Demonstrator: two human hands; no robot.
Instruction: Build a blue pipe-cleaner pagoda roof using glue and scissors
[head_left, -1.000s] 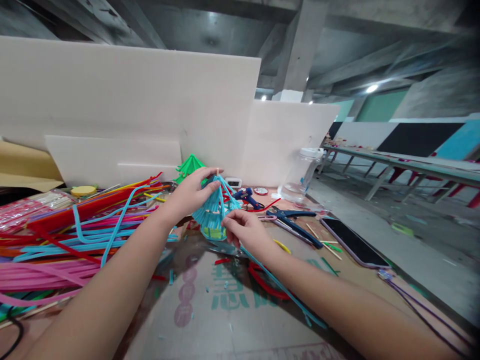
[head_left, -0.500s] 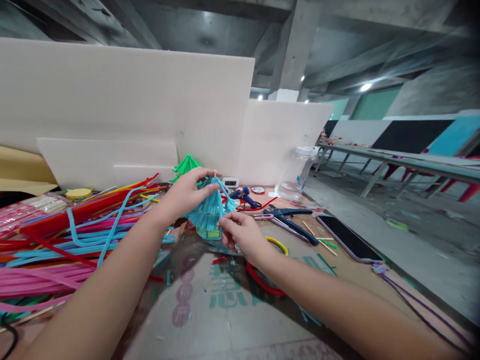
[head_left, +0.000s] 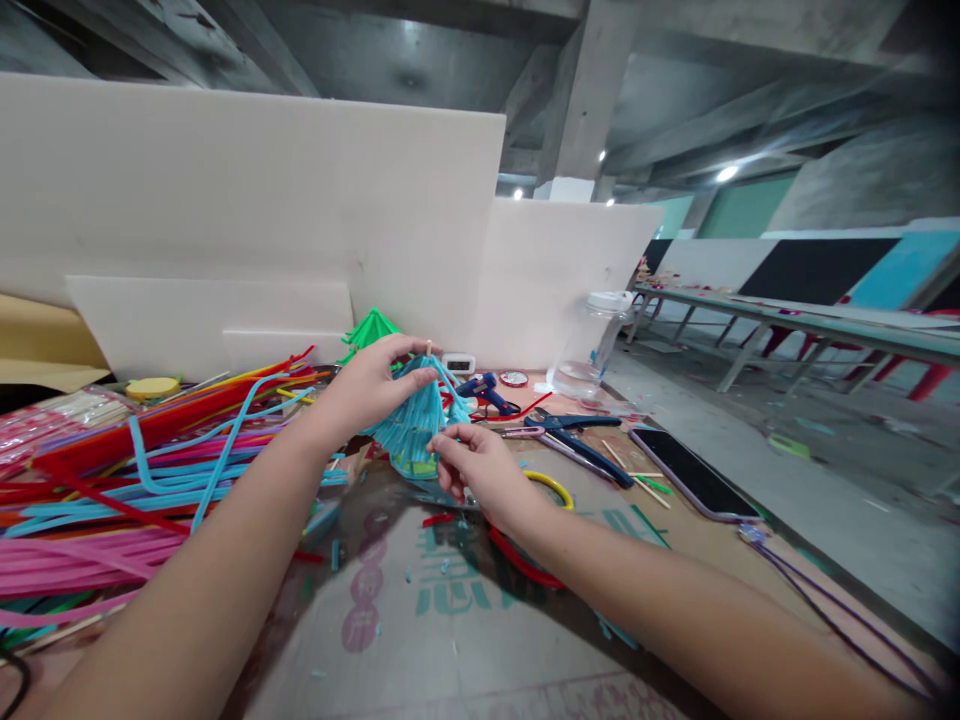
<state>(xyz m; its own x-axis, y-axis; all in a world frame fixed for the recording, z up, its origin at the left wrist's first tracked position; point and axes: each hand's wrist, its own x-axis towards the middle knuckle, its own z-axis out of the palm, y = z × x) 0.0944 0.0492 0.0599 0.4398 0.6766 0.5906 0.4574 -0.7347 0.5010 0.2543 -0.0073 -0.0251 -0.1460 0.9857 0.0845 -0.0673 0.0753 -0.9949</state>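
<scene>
Single head-worn cam, facing forward and down over the worktop [head_left: 300, 650] (wide view): left hand [head_left: 379, 385] and right hand [head_left: 480, 465] fairly near, white board [head_left: 247, 200] behind, long table [head_left: 817, 321] far right.

I see the right hand [head_left: 476, 462] shifted slightly left at the blue umbrella [head_left: 409, 422]. Its forearm [head_left: 637, 580] now covers most of the blue strip [head_left: 618, 633]; more yellow ring [head_left: 556, 484] shows.

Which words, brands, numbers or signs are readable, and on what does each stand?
No text reads surely.
Cardboard: large green characters, partly hidden, unclear.
Cardboard: purple circles, characters blurred.
Cardboard, near edge: faint print, blurred.
White gadget: display too small.
Red disc: markings too small.
</scene>
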